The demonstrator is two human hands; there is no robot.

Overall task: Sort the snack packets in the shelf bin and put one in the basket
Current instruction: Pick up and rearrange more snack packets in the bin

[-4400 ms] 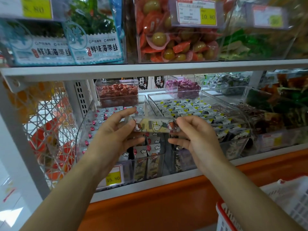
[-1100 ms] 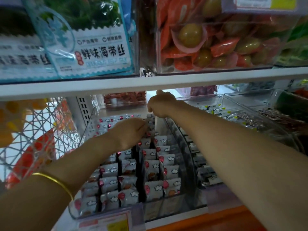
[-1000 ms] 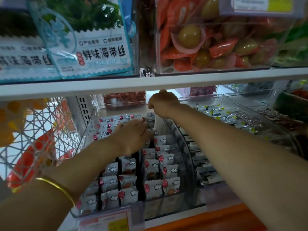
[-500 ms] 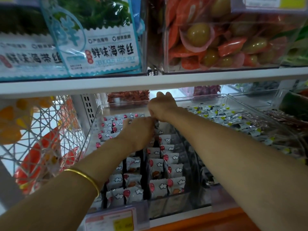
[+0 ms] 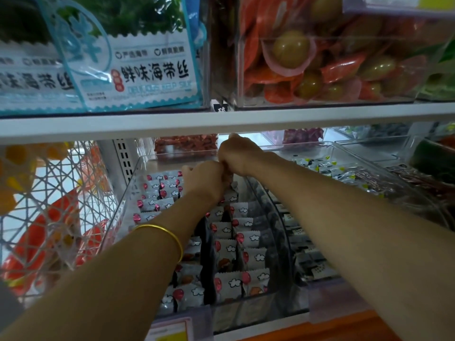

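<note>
We reach our left hand [image 5: 205, 179] and right hand [image 5: 240, 156] to the back of the clear bin [image 5: 124, 207], where the snack packets [image 5: 229, 247] stand in rows, likely to tidy them, but we cannot tell if either holds one.

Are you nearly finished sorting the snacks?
Partly. The front snack packets already stand in tidy rows in the clear bin. The left hand and right hand are busy at the back rows; what they grip is hidden. Putting one packet in the basket seems left; no basket shows.
</note>
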